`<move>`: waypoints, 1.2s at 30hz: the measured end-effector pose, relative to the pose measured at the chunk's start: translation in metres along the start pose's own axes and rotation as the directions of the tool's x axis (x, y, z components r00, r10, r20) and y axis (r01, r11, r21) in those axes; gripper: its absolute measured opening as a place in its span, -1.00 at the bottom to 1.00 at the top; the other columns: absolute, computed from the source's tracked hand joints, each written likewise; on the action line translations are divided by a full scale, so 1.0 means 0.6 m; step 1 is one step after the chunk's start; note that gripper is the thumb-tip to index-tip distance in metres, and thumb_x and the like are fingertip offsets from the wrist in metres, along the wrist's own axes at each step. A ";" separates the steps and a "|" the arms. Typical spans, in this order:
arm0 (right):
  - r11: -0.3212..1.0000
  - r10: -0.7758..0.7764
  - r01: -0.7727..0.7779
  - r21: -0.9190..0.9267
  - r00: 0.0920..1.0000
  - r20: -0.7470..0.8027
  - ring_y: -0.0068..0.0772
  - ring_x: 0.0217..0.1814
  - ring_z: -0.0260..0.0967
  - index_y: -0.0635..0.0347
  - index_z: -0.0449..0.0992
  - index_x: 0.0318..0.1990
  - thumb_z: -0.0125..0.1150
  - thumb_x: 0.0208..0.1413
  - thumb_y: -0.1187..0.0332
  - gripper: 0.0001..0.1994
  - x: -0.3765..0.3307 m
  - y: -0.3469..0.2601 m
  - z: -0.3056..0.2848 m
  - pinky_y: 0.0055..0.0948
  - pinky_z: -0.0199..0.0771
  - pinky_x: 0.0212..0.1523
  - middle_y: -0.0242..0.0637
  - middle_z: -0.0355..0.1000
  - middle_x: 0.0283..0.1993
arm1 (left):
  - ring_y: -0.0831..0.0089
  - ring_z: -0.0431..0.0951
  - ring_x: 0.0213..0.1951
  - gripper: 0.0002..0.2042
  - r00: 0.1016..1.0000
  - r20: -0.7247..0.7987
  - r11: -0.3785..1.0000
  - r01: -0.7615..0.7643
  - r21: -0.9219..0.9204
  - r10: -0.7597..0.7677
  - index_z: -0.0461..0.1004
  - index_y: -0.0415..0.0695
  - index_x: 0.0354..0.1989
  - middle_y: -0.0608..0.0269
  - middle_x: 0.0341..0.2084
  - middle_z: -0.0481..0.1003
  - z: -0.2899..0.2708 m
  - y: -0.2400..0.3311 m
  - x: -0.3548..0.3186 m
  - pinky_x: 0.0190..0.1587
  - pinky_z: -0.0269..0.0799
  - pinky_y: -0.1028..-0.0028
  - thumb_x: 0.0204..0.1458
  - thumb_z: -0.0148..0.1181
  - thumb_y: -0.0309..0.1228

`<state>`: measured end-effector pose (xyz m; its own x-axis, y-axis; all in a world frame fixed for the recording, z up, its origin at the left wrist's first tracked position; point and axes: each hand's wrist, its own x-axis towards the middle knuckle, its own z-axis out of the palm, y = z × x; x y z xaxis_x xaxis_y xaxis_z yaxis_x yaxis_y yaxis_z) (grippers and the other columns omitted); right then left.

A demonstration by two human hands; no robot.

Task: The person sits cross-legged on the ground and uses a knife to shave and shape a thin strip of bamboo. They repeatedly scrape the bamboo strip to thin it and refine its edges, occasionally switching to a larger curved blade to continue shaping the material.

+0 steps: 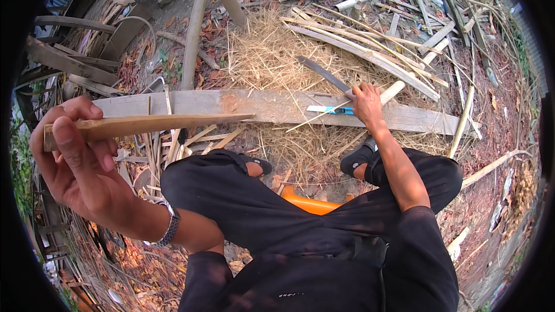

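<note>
From here I see the left hand curled, thumb and fingers pinching the broad end of a tapering wooden strip raised near the plank, likely light, stiff and best gripped there, while the right hand closes round a knife.

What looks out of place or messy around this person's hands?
A blue cutter lies loose on the plank, close beside the right hand gripping a long knife: an odd spot, perhaps, since it could get knocked. Straw-coloured shavings litter both sides of the plank, looking spilled.
</note>
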<state>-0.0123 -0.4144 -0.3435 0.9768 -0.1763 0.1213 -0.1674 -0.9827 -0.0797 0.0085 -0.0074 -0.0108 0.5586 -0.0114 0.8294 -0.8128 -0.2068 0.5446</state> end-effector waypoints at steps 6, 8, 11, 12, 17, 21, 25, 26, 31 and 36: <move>0.973 -0.086 0.110 -0.202 0.989 0.123 -0.17 -0.04 0.35 0.16 0.49 -0.25 0.26 -0.14 0.33 -0.75 -0.035 -0.023 0.075 -0.14 0.28 0.02 -0.22 0.42 -0.12 | 0.76 0.11 -0.67 -0.82 0.999 0.016 0.999 0.039 0.008 -0.039 0.40 -0.25 -0.18 0.12 -0.35 0.48 0.006 0.006 0.003 -0.59 0.03 0.75 0.25 0.02 -0.36; 0.972 -0.152 0.164 -0.166 0.985 0.078 -0.17 -0.04 0.35 0.15 0.48 -0.23 0.27 -0.14 0.33 -0.73 -0.049 -0.004 0.100 -0.16 0.27 0.03 -0.23 0.43 -0.13 | 0.77 0.11 -0.66 -0.82 0.998 0.020 0.998 0.061 -0.025 -0.061 0.40 -0.25 -0.19 0.15 -0.35 0.48 0.004 0.005 0.002 -0.60 0.02 0.75 0.25 0.02 -0.35; 0.986 -0.123 0.136 -0.095 0.983 0.134 -0.19 -0.06 0.35 0.13 0.44 -0.18 0.31 -0.13 0.31 -0.68 -0.064 0.005 0.111 -0.19 0.25 -0.03 -0.24 0.43 -0.19 | 0.78 0.11 -0.70 -0.82 0.998 -0.023 0.998 0.063 -0.016 -0.064 0.38 -0.28 -0.20 0.12 -0.41 0.49 0.003 0.007 0.005 -0.64 -0.01 0.75 0.23 0.05 -0.38; 0.989 -0.115 0.127 -0.074 0.981 0.153 -0.20 -0.06 0.35 0.12 0.43 -0.17 0.32 -0.14 0.31 -0.67 -0.066 0.005 0.111 -0.19 0.25 -0.04 -0.24 0.43 -0.20 | 0.78 0.12 -0.71 -0.82 0.997 -0.043 0.998 0.058 -0.011 -0.058 0.38 -0.29 -0.20 0.09 -0.44 0.50 0.002 0.006 0.006 -0.66 -0.01 0.76 0.22 0.06 -0.39; 0.988 -0.041 0.012 0.152 0.981 0.190 -0.13 -0.07 0.39 0.12 0.42 -0.17 0.33 -0.07 0.24 -0.67 -0.083 -0.013 0.105 -0.16 0.28 -0.04 -0.22 0.47 -0.27 | 0.79 0.14 -0.70 -0.83 0.994 -0.079 0.997 0.081 0.014 -0.080 0.39 -0.28 -0.22 0.14 -0.45 0.50 -0.008 0.008 0.009 -0.64 -0.02 0.78 0.20 0.09 -0.39; 0.936 0.037 -0.182 0.301 0.901 0.431 0.03 -0.19 0.48 0.24 0.50 -0.28 0.33 -0.13 0.17 -0.65 -0.055 -0.055 0.092 -0.14 0.46 -0.07 -0.05 0.52 -0.36 | 0.78 0.15 -0.69 -0.82 0.994 -0.075 0.996 0.087 0.013 -0.085 0.40 -0.26 -0.23 0.17 -0.45 0.50 -0.006 0.003 0.009 -0.64 -0.03 0.78 0.19 0.12 -0.38; 0.911 -0.144 -0.090 0.402 0.845 0.516 0.04 -0.33 0.50 0.37 0.51 -0.53 0.23 -0.14 0.09 -0.60 0.046 -0.170 0.048 -0.15 0.51 -0.26 0.06 0.48 -0.46 | 0.78 0.15 -0.69 -0.82 0.993 -0.078 0.996 0.087 0.019 -0.085 0.40 -0.26 -0.24 0.17 -0.45 0.50 -0.010 0.014 0.012 -0.64 -0.03 0.77 0.19 0.12 -0.37; 0.788 -0.059 -0.333 0.518 0.796 0.602 -0.15 -0.44 0.46 0.30 0.45 -0.69 0.23 -0.17 0.18 -0.67 0.076 -0.170 0.022 -0.28 0.52 -0.30 -0.09 0.44 -0.57 | 0.78 0.15 -0.69 -0.81 0.993 -0.074 0.996 0.093 -0.007 -0.093 0.40 -0.26 -0.24 0.17 -0.45 0.50 0.001 0.004 0.009 -0.64 -0.03 0.77 0.19 0.13 -0.37; 0.582 -0.090 -0.570 0.581 0.665 0.742 -0.39 -0.35 0.51 0.34 0.45 -0.32 0.11 0.07 0.29 -0.77 0.218 -0.234 -0.135 -0.35 0.68 -0.34 -0.20 0.48 -0.42 | 0.77 0.12 -0.66 -0.80 0.991 -0.071 0.992 0.114 0.057 -0.110 0.40 -0.29 -0.18 0.14 -0.38 0.49 -0.015 0.000 0.009 -0.59 0.02 0.72 0.23 0.04 -0.36; 0.993 0.110 -0.115 0.003 0.959 0.262 -0.10 -0.38 0.56 0.46 0.55 -0.41 -0.02 -0.03 0.31 -0.68 0.281 -0.102 -0.113 -0.23 0.57 -0.26 0.12 0.53 -0.36 | 0.77 0.12 -0.66 -0.79 0.992 -0.078 0.995 0.102 -0.024 -0.103 0.40 -0.29 -0.17 0.15 -0.38 0.49 -0.018 -0.010 0.012 -0.59 0.01 0.72 0.23 0.05 -0.36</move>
<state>0.1534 -0.3877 -0.2512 0.9530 -0.2619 -0.1521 -0.2779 -0.9558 -0.0957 0.0159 0.0043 -0.0067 0.6251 0.0860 0.7758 -0.7554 -0.1837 0.6290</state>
